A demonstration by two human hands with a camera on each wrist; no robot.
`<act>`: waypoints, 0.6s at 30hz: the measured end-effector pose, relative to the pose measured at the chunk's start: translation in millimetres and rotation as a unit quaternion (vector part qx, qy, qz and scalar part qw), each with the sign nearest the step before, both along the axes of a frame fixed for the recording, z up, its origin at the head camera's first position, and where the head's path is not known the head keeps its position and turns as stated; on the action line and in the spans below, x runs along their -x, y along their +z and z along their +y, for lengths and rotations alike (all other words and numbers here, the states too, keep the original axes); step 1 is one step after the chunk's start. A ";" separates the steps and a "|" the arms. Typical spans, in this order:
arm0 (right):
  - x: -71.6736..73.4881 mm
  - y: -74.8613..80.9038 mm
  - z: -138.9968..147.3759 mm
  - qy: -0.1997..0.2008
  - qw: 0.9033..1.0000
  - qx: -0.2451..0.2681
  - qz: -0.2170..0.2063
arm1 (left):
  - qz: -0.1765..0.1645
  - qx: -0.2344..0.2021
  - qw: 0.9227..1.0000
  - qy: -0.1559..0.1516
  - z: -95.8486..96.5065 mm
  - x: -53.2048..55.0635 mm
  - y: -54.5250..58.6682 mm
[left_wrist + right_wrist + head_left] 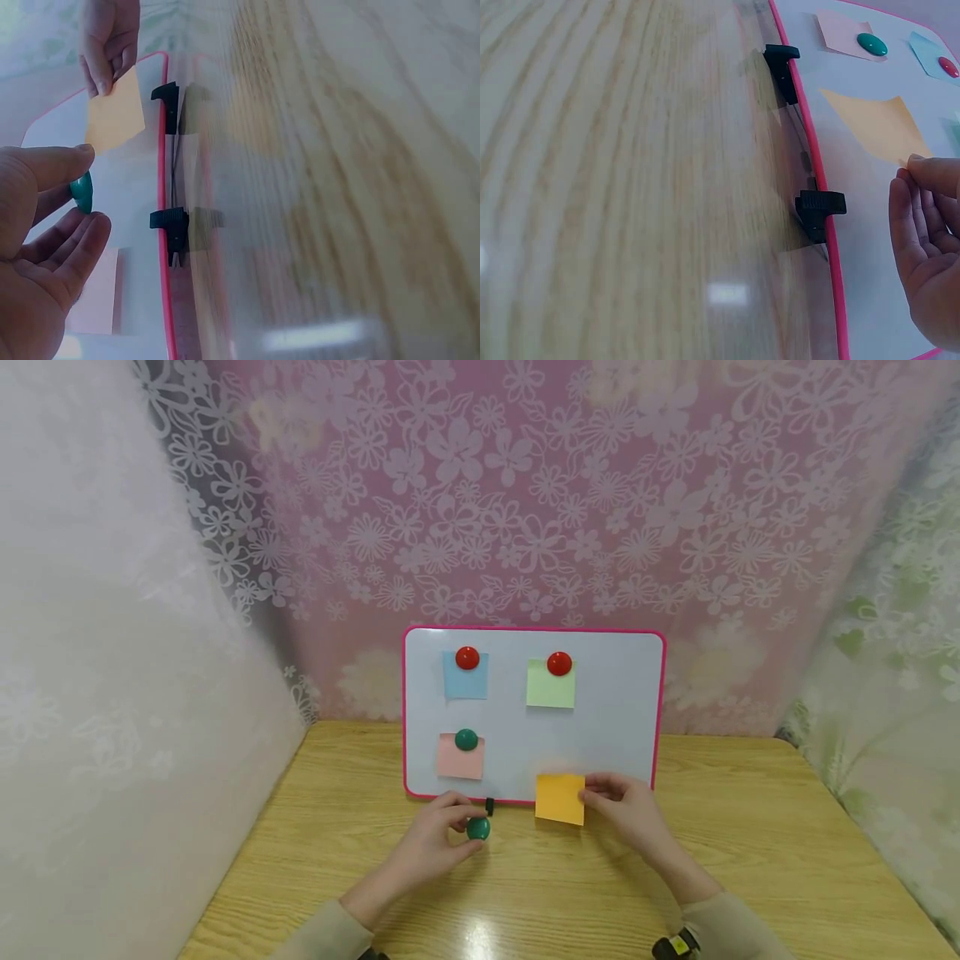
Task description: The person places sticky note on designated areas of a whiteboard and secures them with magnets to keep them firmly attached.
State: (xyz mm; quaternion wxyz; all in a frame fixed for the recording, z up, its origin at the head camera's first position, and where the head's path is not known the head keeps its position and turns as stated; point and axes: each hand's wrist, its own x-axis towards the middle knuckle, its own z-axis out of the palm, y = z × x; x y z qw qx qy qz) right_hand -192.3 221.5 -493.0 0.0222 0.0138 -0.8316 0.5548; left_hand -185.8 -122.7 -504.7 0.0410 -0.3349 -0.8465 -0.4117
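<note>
My left hand (pixel 438 837) pinches a round green magnet (pixel 478 829) between thumb and fingers, in front of the lower edge of a pink-framed whiteboard (pixel 622 710). My right hand (pixel 630 810) holds an orange sticky note (pixel 559 799) by its right edge, in front of the board's lower right part. In the right wrist view the thumb and fingertips of that hand grip one corner of the note (pixel 885 127), which bends slightly. The left wrist view shows the magnet (pixel 82 193) edge-on, with the note (pixel 116 116) beyond it.
On the board a blue note (pixel 465 683) and a light green note (pixel 551 692) sit under red magnets; a pink note (pixel 460 763) hangs lower left under a green magnet (pixel 467 739). Black clip feet (pixel 823 204) hold the board's lower edge above the wooden table (pixel 315 860).
</note>
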 end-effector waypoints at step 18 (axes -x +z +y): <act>16.8 5.4 -4.6 0.013 0.999 0.032 0.019 | 0.010 -0.013 1.000 -0.004 19.1 4.3 7.8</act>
